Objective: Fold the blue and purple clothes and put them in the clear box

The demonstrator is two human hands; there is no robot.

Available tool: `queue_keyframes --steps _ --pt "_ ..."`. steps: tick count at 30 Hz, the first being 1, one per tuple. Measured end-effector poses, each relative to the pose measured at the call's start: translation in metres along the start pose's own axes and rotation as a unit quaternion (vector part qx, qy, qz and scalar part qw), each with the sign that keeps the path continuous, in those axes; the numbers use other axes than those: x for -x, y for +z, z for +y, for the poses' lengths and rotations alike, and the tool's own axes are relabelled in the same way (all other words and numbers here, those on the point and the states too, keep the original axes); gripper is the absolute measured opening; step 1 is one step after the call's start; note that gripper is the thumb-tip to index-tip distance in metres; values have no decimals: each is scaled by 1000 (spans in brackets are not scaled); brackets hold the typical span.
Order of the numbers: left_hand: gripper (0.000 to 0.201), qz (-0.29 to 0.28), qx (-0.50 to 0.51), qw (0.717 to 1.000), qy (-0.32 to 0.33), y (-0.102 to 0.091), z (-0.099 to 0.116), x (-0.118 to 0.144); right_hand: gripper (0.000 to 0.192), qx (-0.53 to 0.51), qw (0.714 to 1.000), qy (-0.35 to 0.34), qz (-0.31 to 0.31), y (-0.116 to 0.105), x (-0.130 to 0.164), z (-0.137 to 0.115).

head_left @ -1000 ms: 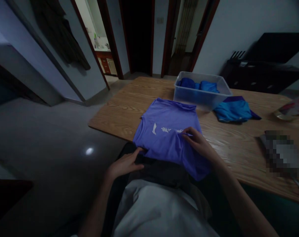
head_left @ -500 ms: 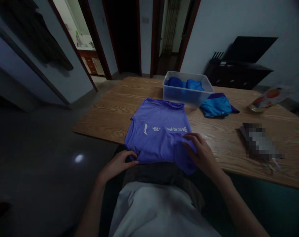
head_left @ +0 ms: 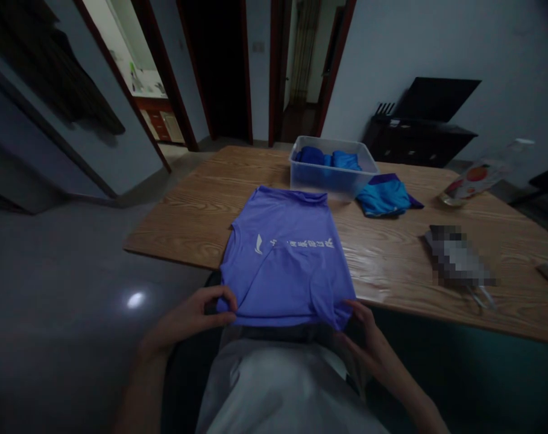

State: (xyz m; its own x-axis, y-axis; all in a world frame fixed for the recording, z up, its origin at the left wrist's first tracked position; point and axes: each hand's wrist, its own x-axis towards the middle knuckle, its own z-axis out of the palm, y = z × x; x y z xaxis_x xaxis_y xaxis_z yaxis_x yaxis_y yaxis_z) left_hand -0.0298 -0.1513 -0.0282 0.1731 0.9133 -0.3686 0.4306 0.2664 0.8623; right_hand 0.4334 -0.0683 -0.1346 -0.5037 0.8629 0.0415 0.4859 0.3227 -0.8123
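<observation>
A purple T-shirt [head_left: 287, 259] with white lettering lies partly folded on the wooden table [head_left: 391, 253], its near edge hanging over the table's front towards my lap. My left hand [head_left: 196, 313] pinches the shirt's near left corner. My right hand [head_left: 368, 337] grips the near right corner from below. Both hands are at the table's front edge.
A clear plastic bin [head_left: 330, 166] holding folded blue clothes stands at the table's back. A crumpled blue garment [head_left: 384, 196] lies right of it. A blurred flat object [head_left: 459, 259] and a colourful packet [head_left: 475, 178] sit further right. Doorways open beyond the table.
My right hand left the shirt's top face and went down to its near right corner. My left hand closed on the near left corner. The view shifted right.
</observation>
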Motion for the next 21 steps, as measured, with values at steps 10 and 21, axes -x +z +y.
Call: queue_keyframes --steps 10,21 --pt "19 55 -103 993 20 0 19 10 46 -232 966 113 4 -18 0 -36" --pt "28 231 -224 935 151 1 10 19 56 -13 998 -60 7 -50 5 -38"
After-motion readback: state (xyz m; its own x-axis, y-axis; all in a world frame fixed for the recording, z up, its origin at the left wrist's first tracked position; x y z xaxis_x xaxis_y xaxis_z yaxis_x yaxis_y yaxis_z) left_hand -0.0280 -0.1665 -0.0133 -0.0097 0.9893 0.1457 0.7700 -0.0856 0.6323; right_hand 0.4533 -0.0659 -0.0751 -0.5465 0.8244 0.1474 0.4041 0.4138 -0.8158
